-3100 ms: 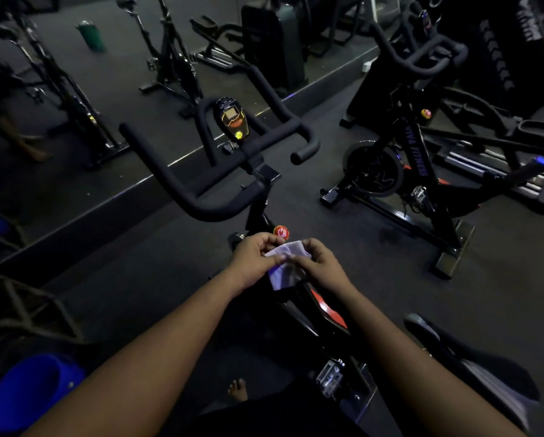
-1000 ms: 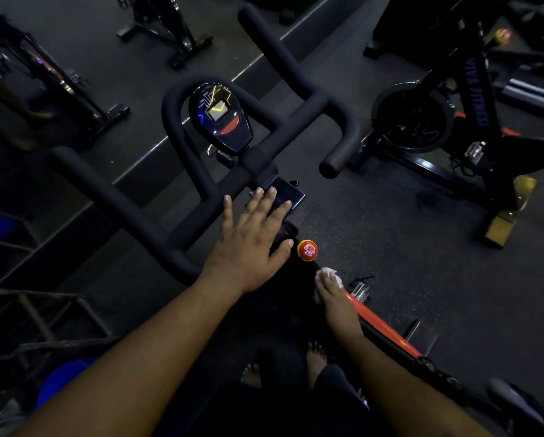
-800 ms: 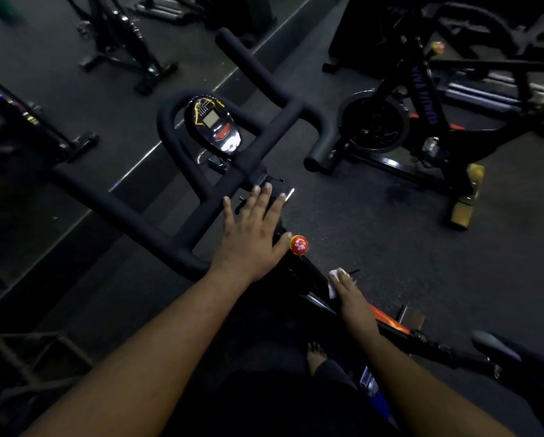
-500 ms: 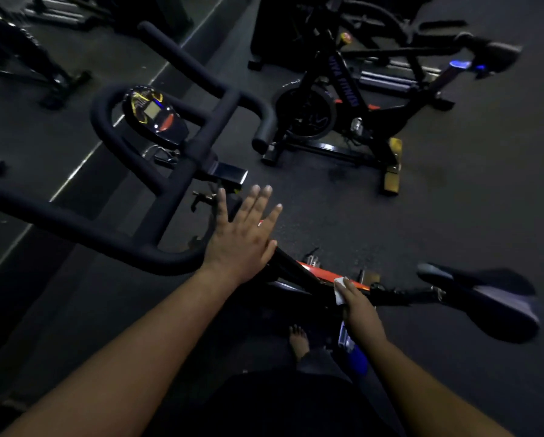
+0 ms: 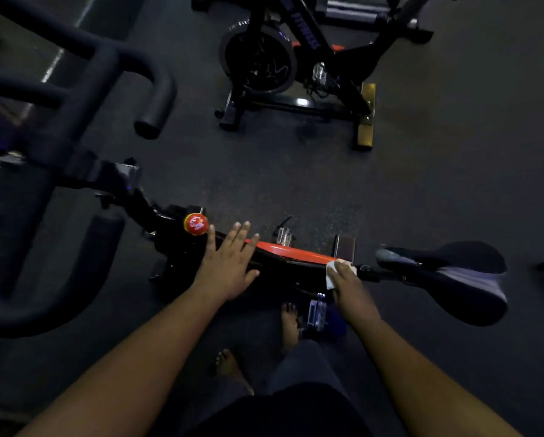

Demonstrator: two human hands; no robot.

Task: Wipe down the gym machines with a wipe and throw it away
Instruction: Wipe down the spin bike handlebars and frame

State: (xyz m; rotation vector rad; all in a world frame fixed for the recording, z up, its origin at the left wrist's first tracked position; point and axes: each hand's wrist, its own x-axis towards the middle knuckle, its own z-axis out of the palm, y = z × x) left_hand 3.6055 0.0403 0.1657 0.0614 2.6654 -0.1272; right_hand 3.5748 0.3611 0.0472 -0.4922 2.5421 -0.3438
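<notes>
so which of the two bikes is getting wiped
The near bike with the orange frame: the right hand presses the wipe there. The far bike stands untouched.

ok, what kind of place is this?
Most likely a gym's spin area: a spin bike under the person's hands, its saddle at right, a second bike on dark flooring. The right hand presses a wipe on the frame.

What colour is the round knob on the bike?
The knob is red with a yellow rim, seen in the head view, the only one.
</notes>
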